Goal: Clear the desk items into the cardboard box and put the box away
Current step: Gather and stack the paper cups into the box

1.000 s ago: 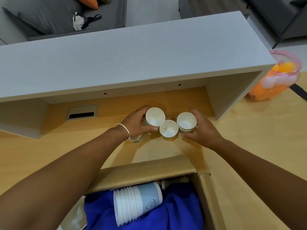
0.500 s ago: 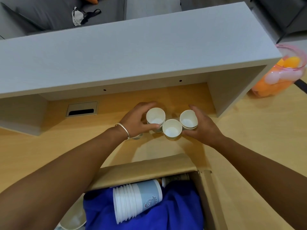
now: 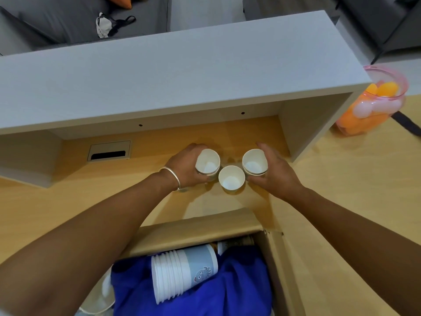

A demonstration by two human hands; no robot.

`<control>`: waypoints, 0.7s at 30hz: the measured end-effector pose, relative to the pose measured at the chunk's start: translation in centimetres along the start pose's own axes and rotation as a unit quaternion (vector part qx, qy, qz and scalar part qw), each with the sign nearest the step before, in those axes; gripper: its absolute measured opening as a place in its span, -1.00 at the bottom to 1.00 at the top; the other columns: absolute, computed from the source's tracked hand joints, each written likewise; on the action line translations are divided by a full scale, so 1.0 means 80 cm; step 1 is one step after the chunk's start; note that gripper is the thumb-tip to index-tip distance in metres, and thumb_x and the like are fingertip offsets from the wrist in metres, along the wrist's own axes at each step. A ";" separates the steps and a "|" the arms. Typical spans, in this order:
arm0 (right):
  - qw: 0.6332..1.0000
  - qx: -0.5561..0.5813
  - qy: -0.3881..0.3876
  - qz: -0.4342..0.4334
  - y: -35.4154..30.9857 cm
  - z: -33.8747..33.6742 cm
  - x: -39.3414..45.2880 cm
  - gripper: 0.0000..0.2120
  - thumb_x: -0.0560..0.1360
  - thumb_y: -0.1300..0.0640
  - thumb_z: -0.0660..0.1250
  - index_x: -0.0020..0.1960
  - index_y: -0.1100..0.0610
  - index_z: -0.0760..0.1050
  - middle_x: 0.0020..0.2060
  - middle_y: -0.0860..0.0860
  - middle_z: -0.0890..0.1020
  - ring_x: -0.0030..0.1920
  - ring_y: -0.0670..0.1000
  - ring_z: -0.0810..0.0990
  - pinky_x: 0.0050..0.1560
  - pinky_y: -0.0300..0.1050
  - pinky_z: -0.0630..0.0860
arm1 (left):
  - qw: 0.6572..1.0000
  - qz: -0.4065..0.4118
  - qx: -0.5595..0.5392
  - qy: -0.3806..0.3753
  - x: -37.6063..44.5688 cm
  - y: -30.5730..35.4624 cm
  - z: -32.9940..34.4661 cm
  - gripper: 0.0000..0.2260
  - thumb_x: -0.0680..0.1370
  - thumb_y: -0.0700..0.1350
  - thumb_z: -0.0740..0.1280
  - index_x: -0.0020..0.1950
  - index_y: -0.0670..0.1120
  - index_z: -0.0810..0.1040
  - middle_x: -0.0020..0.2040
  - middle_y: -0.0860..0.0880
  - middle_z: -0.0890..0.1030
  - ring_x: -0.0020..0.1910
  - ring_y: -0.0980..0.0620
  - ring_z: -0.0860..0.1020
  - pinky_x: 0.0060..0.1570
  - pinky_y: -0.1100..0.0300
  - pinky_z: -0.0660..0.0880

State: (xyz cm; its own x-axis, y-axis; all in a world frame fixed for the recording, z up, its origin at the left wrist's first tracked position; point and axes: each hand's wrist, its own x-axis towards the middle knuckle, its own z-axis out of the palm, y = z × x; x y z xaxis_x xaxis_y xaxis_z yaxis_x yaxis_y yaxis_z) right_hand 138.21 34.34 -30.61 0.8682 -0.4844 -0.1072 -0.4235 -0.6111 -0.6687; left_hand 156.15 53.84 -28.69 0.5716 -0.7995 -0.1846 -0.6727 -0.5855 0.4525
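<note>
Fingers of the left hand (image 3: 185, 166) are curled round a white paper cup (image 3: 207, 164); those of the right hand (image 3: 274, 173) are wrapped round a second white paper cup (image 3: 254, 162). A third white paper cup (image 3: 231, 180) is left standing between them on the pale wooden desk (image 3: 341, 179), under the overhang of a grey shelf unit (image 3: 159, 76). An open cardboard box (image 3: 196, 226) is set at the near edge, where a stack of blue-printed paper cups (image 3: 182, 272) is laid on blue cloth (image 3: 239, 293). A pink-rimmed clear jar of orange and white balls (image 3: 373, 103) is seen far right.
</note>
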 end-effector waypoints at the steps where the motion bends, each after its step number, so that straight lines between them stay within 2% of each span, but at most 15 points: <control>1: 1.000 0.001 0.007 -0.004 -0.007 -0.005 -0.002 -0.11 0.33 -0.05 0.55 0.50 -0.06 0.12 0.43 -0.04 0.31 0.33 0.02 0.37 0.17 -0.07 0.39 | 1.000 0.000 -0.016 0.014 -0.002 -0.002 -0.007 -0.31 0.25 0.20 0.53 0.31 0.10 0.38 0.22 0.03 0.48 0.14 -0.02 0.48 0.07 0.06 0.51; 6: 0.997 0.018 0.052 -0.059 -0.056 -0.032 -0.010 -0.13 0.34 -0.07 0.54 0.50 -0.03 0.14 0.42 -0.02 0.32 0.34 0.01 0.36 0.16 -0.14 0.33 | 0.993 0.006 -0.070 0.097 -0.026 -0.018 -0.059 -0.34 0.20 0.20 0.50 0.25 0.10 0.44 0.16 0.06 0.51 0.10 0.05 0.47 0.06 0.12 0.50; 9: 0.993 0.013 0.063 -0.099 -0.085 -0.034 -0.013 -0.13 0.33 -0.09 0.54 0.49 -0.04 0.16 0.41 -0.03 0.35 0.33 0.00 0.38 0.16 -0.15 0.35 | 0.989 0.007 -0.082 0.119 -0.048 -0.034 -0.080 -0.36 0.21 0.15 0.51 0.25 0.07 0.44 0.14 0.04 0.51 0.09 0.05 0.49 0.05 0.10 0.52; 13: 0.992 0.017 0.044 -0.117 -0.104 -0.023 -0.020 -0.12 0.31 -0.11 0.54 0.50 -0.10 0.14 0.42 -0.08 0.34 0.36 -0.05 0.34 0.22 -0.16 0.33 | 0.991 -0.011 -0.083 0.108 -0.074 -0.055 -0.081 -0.34 0.23 0.16 0.51 0.28 0.09 0.42 0.17 0.07 0.52 0.12 0.05 0.50 0.08 0.05 0.53; 16: 0.993 0.003 0.030 -0.116 -0.101 -0.011 -0.025 -0.11 0.31 -0.10 0.54 0.50 -0.12 0.13 0.42 -0.08 0.34 0.37 -0.04 0.34 0.24 -0.16 0.32 | 0.993 -0.030 -0.070 0.087 -0.085 -0.061 -0.073 -0.29 0.26 0.11 0.53 0.35 0.06 0.36 0.25 0.03 0.46 0.19 0.03 0.44 0.12 0.12 0.46; 21: 0.996 -0.020 -0.014 -0.081 -0.076 0.009 -0.029 -0.07 0.30 -0.15 0.54 0.50 -0.12 0.09 0.38 -0.08 0.38 0.30 -0.05 0.41 0.15 -0.12 0.43 | 0.996 -0.050 -0.072 0.015 -0.088 -0.062 -0.062 -0.14 0.22 0.11 0.59 0.42 0.03 0.27 0.27 -0.01 0.41 0.21 0.00 0.44 0.20 0.11 0.43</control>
State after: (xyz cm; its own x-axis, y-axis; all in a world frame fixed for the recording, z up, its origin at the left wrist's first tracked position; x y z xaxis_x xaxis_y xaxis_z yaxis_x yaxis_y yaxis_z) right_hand 138.92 39.64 -26.79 0.9323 -0.3612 -0.0212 -0.2878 -0.7047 -0.6485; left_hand 157.81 63.09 -25.28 0.6477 -0.7324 -0.2100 -0.5380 -0.6348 0.5546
